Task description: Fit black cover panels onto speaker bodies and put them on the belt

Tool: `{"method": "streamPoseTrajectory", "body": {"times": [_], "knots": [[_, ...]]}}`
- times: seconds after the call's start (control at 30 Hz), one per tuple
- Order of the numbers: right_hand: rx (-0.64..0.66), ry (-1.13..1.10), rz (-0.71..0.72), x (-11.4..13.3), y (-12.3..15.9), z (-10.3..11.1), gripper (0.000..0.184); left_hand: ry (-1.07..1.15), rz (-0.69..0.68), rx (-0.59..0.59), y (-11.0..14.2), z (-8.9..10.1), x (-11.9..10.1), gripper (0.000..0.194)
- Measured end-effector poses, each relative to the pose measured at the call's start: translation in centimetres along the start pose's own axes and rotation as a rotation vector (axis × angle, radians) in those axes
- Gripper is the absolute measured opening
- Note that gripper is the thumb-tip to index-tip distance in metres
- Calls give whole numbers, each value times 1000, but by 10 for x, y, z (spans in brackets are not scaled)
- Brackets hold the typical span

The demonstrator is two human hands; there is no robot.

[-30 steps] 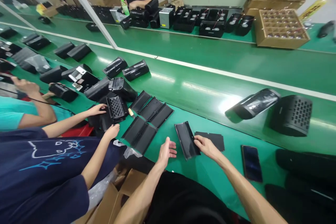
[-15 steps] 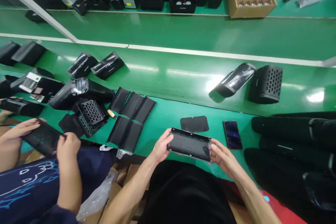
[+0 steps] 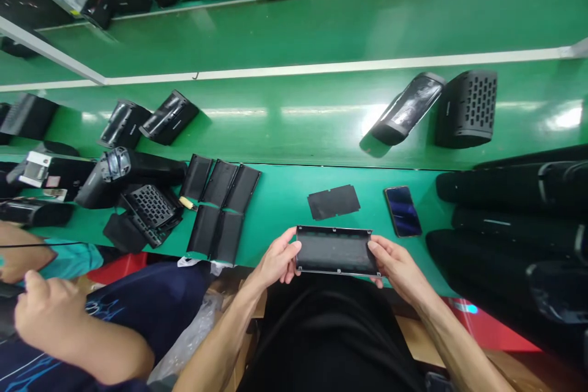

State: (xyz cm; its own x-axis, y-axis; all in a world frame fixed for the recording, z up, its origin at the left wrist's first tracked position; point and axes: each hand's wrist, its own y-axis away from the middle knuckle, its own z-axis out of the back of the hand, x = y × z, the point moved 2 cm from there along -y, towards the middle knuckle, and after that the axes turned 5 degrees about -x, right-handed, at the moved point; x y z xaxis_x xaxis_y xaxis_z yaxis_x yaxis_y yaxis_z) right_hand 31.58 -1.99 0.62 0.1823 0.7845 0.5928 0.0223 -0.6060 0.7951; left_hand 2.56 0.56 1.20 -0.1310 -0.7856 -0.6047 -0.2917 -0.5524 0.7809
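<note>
Between my two hands is a black rectangular plastic panel, shallow like a tray, with small clips along its long edges. My left hand grips its left end, thumb on top and fingers below. My right hand holds the right end the same way. The panel is held just above my lap at the bench's near edge. Beyond it a thin black notched sheet lies flat on the green bench. To the right of that sheet rests a phone with a dark screen.
Several similar black panels lie in rows to the left, beside perforated grilles. Black speaker housings stand on the green conveyor. Large black cases crowd the right side. At lower left is a co-worker's hand.
My view has tilted down and shifted slightly. The panel is now more level, still in both hands. The co-worker's hands have moved, and the panel they held is no longer in view.
</note>
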Motion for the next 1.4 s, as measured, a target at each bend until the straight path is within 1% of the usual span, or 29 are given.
{"method": "streamPoseTrajectory", "body": {"times": [0.17,0.3,0.47,0.73,1.03,1.13,1.27,1.4], "knots": [[-23,25,-9,3,3,-2,50,-37,-73,-29,-2,0,9,95],[-19,47,-2,5,3,-1,49,-29,-85,-43,-2,0,12,94],[-11,66,7,4,2,1,47,-21,-78,-46,-1,0,10,98],[-24,69,3,5,1,0,49,1,-107,-3,-2,2,17,91],[-22,82,12,3,-2,3,48,26,-125,63,-1,4,13,84],[-14,97,24,3,-2,3,46,37,-114,88,-1,3,14,86],[-3,103,32,6,0,4,46,45,-105,63,-2,3,17,91],[31,101,59,7,3,6,46,37,-105,31,-2,4,20,91]]}}
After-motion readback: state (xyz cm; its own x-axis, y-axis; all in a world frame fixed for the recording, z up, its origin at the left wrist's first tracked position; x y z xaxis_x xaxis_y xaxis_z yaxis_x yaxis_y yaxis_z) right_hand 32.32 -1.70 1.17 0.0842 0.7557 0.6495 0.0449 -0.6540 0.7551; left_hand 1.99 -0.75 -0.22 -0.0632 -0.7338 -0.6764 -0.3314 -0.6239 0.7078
